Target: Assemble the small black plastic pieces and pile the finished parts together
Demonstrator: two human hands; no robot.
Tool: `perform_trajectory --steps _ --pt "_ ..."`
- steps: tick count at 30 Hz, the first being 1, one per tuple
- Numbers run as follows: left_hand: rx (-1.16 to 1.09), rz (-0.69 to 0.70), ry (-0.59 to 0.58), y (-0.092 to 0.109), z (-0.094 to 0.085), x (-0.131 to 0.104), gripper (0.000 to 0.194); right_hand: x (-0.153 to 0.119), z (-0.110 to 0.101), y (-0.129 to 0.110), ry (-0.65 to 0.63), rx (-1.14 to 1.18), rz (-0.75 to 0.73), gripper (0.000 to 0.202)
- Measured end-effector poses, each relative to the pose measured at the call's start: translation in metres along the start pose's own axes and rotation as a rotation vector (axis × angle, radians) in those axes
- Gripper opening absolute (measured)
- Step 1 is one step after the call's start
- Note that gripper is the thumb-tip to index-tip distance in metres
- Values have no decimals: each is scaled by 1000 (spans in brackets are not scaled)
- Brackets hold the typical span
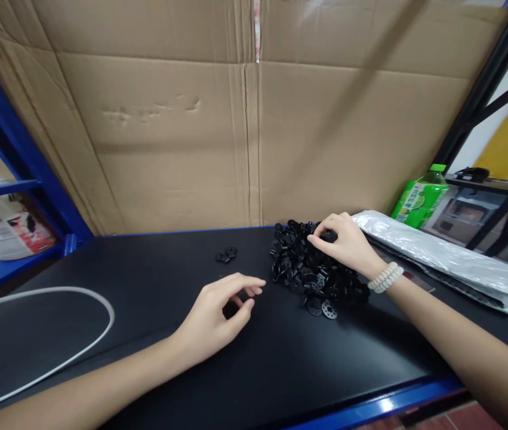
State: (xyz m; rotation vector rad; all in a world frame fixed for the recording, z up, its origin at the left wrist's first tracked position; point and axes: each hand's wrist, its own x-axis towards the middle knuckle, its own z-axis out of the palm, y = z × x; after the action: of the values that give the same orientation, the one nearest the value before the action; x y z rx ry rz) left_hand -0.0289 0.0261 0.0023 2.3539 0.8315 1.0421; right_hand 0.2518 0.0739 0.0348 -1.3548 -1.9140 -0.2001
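Observation:
A heap of small black plastic parts [298,269], some of them round discs with holes, lies on the black table [236,370] right of centre. My right hand [341,239], with a beaded bracelet at the wrist, is over the heap's upper right side. Its thumb and forefinger curve around black parts; whether it grips one is hard to make out. My left hand [222,310] hovers left of the heap, fingers apart and holding nothing. Beyond it, a few joined black parts [226,255] lie by themselves.
Cardboard [168,149] stands along the back edge. A white cable [79,291] loops over the table's left side. At the right are a silvery plastic package [450,254] and a green bottle [421,197]. Blue shelving [52,209] rises at the left.

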Motion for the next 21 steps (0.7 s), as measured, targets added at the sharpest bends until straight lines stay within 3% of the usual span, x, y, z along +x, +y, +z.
perform_trajectory --steps 4,8,12,14,16,19,21 --pt "17 12 9 -1 -1 0 27 -1 6 1 19 12 32 16" --pt "10 18 23 -2 0 -1 26 1 4 2 135 80 82 14" --pt "-34 -39 68 0 1 -1 20 -5 -5 -16 202 209 115 16" --pt "-110 -99 75 5 1 -1 11 -16 -8 -36 128 310 89 16" --pt "-235 -138 57 12 2 -2 5 -30 -8 -58 -106 530 36 14" --pt "-396 -144 -32 22 5 -5 23 -50 -2 -82 -348 670 -61 14" --pt "-451 -167 -83 25 7 -7 29 -57 4 -88 -423 729 -36 10"
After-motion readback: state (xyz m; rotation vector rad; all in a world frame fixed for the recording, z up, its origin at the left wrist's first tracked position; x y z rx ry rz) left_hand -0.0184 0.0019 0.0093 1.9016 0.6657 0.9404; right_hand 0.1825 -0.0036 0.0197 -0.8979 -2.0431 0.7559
